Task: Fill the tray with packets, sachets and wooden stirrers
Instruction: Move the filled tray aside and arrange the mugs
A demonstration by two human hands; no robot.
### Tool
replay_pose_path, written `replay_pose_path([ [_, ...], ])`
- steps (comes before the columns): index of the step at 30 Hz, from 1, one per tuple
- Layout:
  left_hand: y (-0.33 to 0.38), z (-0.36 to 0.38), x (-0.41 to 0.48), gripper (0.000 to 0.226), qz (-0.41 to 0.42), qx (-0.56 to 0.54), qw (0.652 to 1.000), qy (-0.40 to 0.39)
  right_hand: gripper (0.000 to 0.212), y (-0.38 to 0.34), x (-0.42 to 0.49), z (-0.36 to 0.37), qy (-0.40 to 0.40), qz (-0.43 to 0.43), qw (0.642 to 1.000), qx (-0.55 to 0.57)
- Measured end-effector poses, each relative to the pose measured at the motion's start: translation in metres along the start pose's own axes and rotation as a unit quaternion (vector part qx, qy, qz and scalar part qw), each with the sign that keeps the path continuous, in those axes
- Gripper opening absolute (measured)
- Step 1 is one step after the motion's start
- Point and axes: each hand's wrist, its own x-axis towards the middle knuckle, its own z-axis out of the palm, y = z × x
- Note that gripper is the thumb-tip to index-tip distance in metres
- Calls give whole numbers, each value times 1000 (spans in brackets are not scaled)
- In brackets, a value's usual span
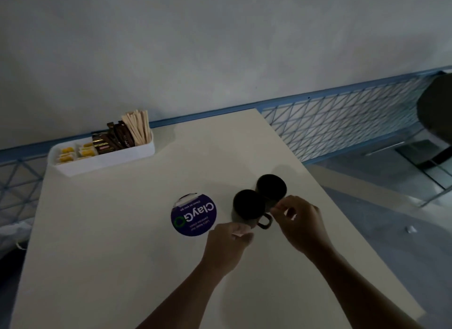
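Pale worktop point(110, 243) carries the white tray point(117, 160) at its far left corner, holding stirrers point(138, 126), packets point(115, 139) and sachets point(85, 153). Nearer, fingers of the right hand point(300, 221) pinch the handle of the far mug point(271, 185); fingers of the left hand point(227, 245) curl beside the near mug point(248, 205), grip unclear.

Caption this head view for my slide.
Left hand and right hand at two dark mugs on a white table; filled white tray behind.

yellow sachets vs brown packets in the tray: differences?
Colour: yellow sachets are pale with yellow; brown packets are dark. Place: sachets fill the white tray's left end, packets its middle, beside the wooden stirrers. Pose: sachets sit low; packets lean above the rim. Both are in that tray.
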Motion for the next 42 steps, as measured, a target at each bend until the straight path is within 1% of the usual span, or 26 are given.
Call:
replay_pose_path([
  [2,4,19,4,43,-26,4,1000,-16,12,17,-1,-2,-10,50,999,3],
  [5,4,39,9,51,-58,-27,997,-31,27,31,-1,0,-35,118,992,37],
  [7,5,52,12,54,-73,-72,994,-36,33,37,0,1,-56,147,985,67],
  [9,6,61,14,54,-81,-133,987,-45,30,40,1,4,-76,167,977,111],
  [11,10,68,15,50,-89,-214,971,-55,27,41,2,6,-100,183,965,159],
  [13,14,70,14,40,-103,-276,954,-48,24,40,3,9,-117,196,954,196],
  [15,17,70,14,24,-116,-306,945,-22,23,37,4,11,-127,205,943,230],
  [16,17,69,13,20,-124,-320,939,-5,24,35,5,12,-135,210,937,244],
  [18,17,64,12,19,-134,-342,929,39,26,30,6,16,-148,219,926,269],
  [22,16,48,9,21,-131,-354,920,100,27,18,7,25,-129,236,910,315],
  [25,14,32,6,21,-127,-361,916,123,25,7,10,31,-103,244,905,334],
  [28,11,13,5,22,-119,-364,912,146,25,-7,17,37,-99,232,902,351],
  [35,8,-43,15,27,-92,-363,908,187,28,-42,48,56,-104,199,908,354],
  [39,3,-78,28,24,-102,-319,921,199,28,-62,70,66,-106,184,915,344],
  [42,4,-103,48,28,-94,-295,928,206,28,-75,93,78,-110,179,921,329],
])
